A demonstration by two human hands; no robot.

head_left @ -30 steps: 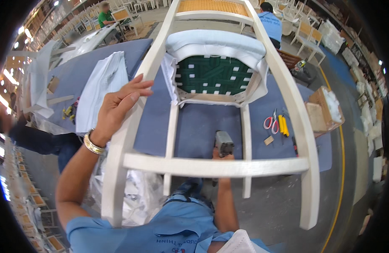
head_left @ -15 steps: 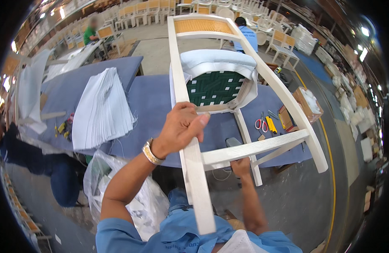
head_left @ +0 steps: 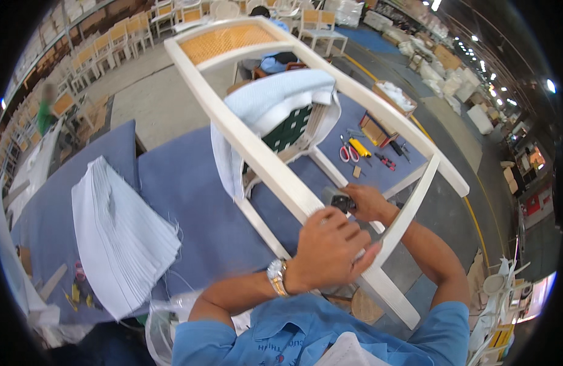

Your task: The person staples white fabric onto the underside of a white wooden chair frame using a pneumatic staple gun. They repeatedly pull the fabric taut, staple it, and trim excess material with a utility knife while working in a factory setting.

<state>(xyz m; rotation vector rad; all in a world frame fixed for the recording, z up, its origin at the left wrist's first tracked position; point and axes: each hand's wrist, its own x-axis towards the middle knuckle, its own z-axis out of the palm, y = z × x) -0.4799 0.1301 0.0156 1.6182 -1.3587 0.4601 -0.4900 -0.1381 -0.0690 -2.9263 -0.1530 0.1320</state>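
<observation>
A white wooden chair (head_left: 251,149) with a woven cane back panel (head_left: 223,46) is tilted over the blue-covered table. Pale blue fabric (head_left: 281,91) wraps its seat, and green webbing (head_left: 287,129) shows on the seat's underside. My left hand (head_left: 333,250) is closed around the chair's long near rail, close to where a crossbar joins it. Beyond that rail, my right hand (head_left: 372,204) grips a dark hand tool (head_left: 342,203) that looks like a staple gun. The rail and my left hand partly hide the tool, so its tip does not show clearly.
A fanned stack of pale fabric sheets (head_left: 123,238) lies on the table's left part. Red-handled scissors (head_left: 348,152), a yellow cutter (head_left: 359,147) and pliers (head_left: 385,161) lie right of the seat. An open box (head_left: 394,96) stands beyond. Other people work farther back.
My view has turned to the right. The chair now leans more diagonally, its seat underside less visible. My left hand still holds the rail; my right hand has risen with the tool towards the chair.
</observation>
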